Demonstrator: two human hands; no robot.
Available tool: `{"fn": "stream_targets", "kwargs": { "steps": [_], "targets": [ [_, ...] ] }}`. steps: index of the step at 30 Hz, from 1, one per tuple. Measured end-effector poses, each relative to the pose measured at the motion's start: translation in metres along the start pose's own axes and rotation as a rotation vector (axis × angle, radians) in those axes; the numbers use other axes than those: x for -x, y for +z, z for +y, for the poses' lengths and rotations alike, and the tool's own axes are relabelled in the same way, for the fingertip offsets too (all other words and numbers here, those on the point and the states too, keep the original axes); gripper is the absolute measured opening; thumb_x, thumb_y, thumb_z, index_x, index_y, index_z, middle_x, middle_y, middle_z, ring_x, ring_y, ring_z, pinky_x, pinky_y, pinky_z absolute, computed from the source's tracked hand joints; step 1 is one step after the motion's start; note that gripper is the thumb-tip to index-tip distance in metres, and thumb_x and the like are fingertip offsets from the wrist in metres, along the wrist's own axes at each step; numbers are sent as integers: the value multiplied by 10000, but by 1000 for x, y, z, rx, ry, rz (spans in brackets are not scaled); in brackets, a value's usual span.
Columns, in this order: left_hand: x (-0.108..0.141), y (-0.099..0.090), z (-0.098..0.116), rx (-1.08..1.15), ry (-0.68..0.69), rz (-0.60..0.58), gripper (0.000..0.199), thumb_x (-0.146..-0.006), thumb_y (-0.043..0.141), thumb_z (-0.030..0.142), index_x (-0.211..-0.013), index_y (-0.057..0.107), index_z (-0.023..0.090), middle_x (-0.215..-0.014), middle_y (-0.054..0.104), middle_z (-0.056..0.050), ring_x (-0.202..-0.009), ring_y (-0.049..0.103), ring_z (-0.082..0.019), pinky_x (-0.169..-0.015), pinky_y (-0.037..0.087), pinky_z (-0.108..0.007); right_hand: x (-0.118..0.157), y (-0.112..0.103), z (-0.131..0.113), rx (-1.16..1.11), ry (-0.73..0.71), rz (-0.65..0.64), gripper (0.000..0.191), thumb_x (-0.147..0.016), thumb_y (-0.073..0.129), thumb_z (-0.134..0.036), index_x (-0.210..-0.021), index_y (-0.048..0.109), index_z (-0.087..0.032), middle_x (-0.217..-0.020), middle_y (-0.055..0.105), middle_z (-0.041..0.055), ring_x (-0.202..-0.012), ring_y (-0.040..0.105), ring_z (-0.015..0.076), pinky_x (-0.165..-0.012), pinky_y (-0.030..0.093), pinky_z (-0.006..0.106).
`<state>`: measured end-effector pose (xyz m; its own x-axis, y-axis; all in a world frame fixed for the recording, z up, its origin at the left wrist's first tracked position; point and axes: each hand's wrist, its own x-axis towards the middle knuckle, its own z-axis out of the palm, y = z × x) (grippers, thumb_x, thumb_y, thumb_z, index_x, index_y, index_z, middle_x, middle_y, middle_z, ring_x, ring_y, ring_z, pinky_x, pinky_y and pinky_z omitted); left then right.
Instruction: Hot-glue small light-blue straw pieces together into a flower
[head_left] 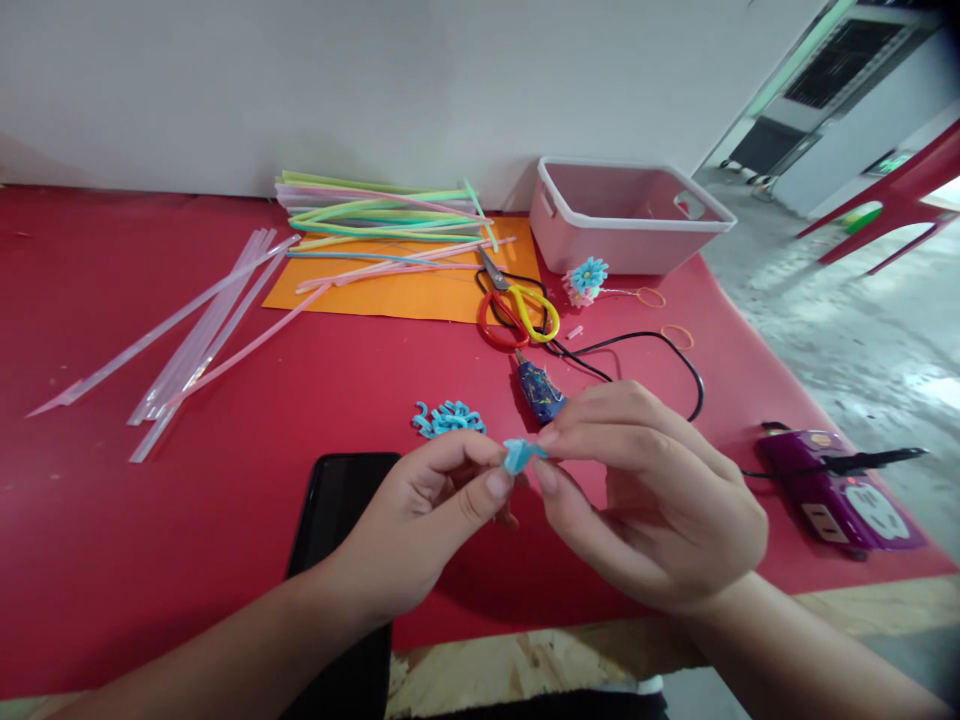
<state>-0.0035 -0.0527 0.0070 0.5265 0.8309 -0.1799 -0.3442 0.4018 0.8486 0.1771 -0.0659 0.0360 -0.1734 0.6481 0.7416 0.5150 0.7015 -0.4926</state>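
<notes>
The left hand (427,520) pinches a small blue piece (516,457) between thumb and forefinger, the tips brought together on its broader end. The right hand (660,500) meets it from the 3 o'clock side, thumb and forefinger slightly parted around the thin end; blur leaves unclear whether they grip it or merely touch it.

The piece is in front of the wearer, raised over the near part of the red table (225,520). Its long axis runs roughly from 9 to 3 o'clock, with the thin tail pointing to 3 and tipped a little towards 2.

To handle it well, I would keep the left pinch steady and close to the broad end, pressing lightly since the piece looks soft, and let the right fingertips make small adjustments at the tail without tugging.

Outward from the piece, a pile of blue curls (450,418) lies near at 10 o'clock, with a black phone (341,500) at 8. What looks like a glue gun (538,392) is just beyond the right fingers towards 1 o'clock; its metal nozzle points to 11, and knuckles are best kept clear in case it is hot. Scissors (501,282) lie farther off at 12.
</notes>
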Motion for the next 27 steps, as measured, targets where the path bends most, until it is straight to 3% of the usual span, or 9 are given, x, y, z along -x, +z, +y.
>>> {"fn": "stream_targets", "kwargs": {
  "steps": [5, 17, 27],
  "targets": [
    [-1, -1, -2, 30, 18, -3, 219, -860, 793, 390, -807, 689, 204, -728, 636, 40, -705, 610, -91, -750, 478, -211, 2, 0, 0, 3, 23, -16, 316, -813, 694, -72, -1093, 676, -217, -918, 719, 78, -812, 680, 215, -716, 591, 406],
    [-2, 0, 0, -75, 101, -22, 217, -870, 782, 386, -821, 703, 190, -738, 635, 35, -697, 598, -66, -711, 484, -168, 0, 0, 0, 33, -43, -12, 164, -816, 742, 0, -927, 693, -110, -829, 729, 101, -780, 678, 173, -711, 579, 358],
    [-1, 0, 1, -188, 178, -7, 176, -901, 748, 344, -825, 707, 191, -757, 626, 28, -721, 574, -72, -713, 487, -164, -2, 0, -1, 45, -42, 5, 172, -810, 746, -14, -927, 693, -128, -826, 729, 93, -779, 680, 170, -700, 587, 347]
  ]
}}
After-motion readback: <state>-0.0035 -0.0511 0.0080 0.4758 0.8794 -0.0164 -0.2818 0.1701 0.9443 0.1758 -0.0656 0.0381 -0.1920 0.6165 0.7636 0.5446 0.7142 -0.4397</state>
